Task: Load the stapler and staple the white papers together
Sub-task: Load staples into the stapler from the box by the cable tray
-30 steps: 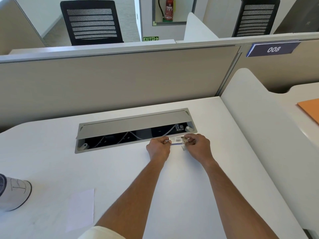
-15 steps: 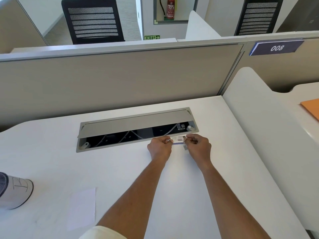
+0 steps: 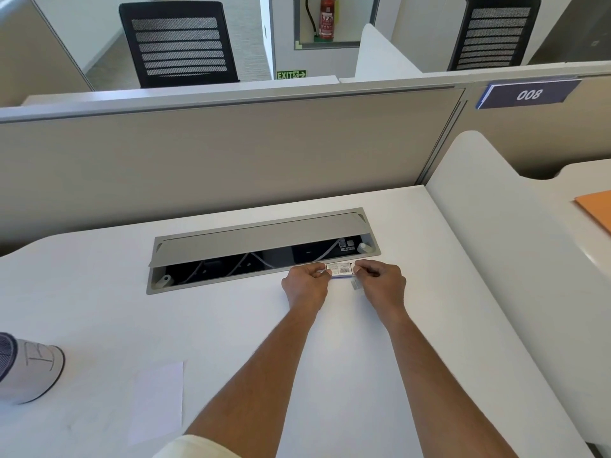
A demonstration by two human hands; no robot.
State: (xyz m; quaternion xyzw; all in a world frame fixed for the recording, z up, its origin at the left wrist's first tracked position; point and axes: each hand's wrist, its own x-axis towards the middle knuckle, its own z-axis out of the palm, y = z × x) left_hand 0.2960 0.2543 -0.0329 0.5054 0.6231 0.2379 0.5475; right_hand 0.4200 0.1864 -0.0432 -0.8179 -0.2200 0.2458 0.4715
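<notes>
A small white box of staples [image 3: 340, 269] with a barcode label is held between both hands just in front of the cable tray. My left hand [image 3: 305, 285] pinches its left end and my right hand [image 3: 380, 284] pinches its right end. A short strip of staples [image 3: 355, 284] lies on the desk just below the box. White papers [image 3: 158, 401] lie flat on the desk at the lower left, away from both hands. No stapler is visible.
An open grey cable tray [image 3: 261, 239] with dark wiring sits in the white desk [image 3: 99, 312]. A white and grey object [image 3: 29, 371] lies at the left edge. A beige partition [image 3: 231, 150] closes the back; an orange folder [image 3: 595, 206] lies on the neighbouring desk.
Both hands have stayed at the staple box, the right hand shifting slightly at its end. The papers have not moved.
</notes>
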